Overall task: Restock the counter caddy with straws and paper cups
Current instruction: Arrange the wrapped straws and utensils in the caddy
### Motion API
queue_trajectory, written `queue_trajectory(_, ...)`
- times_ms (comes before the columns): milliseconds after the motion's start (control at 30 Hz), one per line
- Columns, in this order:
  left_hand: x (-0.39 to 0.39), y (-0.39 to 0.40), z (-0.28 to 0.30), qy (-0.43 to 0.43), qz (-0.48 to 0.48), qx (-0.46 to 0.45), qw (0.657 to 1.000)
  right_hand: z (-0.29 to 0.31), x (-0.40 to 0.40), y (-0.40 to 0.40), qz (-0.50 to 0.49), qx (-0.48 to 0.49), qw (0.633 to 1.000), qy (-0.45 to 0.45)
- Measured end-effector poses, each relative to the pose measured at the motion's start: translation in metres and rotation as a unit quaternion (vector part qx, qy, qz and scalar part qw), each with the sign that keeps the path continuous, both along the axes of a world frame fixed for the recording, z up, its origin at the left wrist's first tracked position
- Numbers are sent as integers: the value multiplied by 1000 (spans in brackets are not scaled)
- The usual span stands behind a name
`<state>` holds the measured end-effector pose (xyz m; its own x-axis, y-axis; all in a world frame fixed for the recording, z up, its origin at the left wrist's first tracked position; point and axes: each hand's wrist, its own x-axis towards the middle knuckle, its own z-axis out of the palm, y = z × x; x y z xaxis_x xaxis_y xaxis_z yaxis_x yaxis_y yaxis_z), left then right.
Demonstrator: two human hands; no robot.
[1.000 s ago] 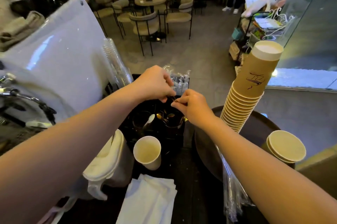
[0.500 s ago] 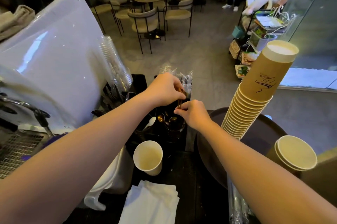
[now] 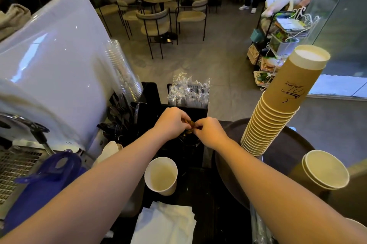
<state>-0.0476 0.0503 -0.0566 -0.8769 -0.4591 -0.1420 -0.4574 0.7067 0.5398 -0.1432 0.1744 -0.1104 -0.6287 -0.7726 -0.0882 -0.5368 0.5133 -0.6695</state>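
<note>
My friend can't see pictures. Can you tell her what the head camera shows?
Two bare hands, the left hand and right hand, meet over a black counter caddy, pinching something small and brownish. A tall stack of brown paper cups stands to the right, wrapped straws behind.

Left hand (image 3: pixel 172 122) and right hand (image 3: pixel 210 133) have drawn closer; fingertips now meet over the dark caddy (image 3: pixel 179 108), pinching a small brown item (image 3: pixel 191 124) between them. Half a second ago the left held it raised, above the right.
</note>
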Motion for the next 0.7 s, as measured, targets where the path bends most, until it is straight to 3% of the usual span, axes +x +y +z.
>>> queue_trajectory(267, 3, 5, -9, -13, 17, -8, 1000, 0, 7, 9, -11, -19, 1000, -10)
queue_trajectory(400, 4, 8, -10, -2, 23, 1, 1000, 4, 10, 25, -71, -71, 994, -33)
queue_trajectory(567, 4, 24, 2, 65, 17, -39, 997, 14, 15, 66, -168, -183, 965, -88)
queue_trajectory(700, -4, 56, 12, 160, -43, -75, 983, 19, 25, 111, -275, -234, 923, -131)
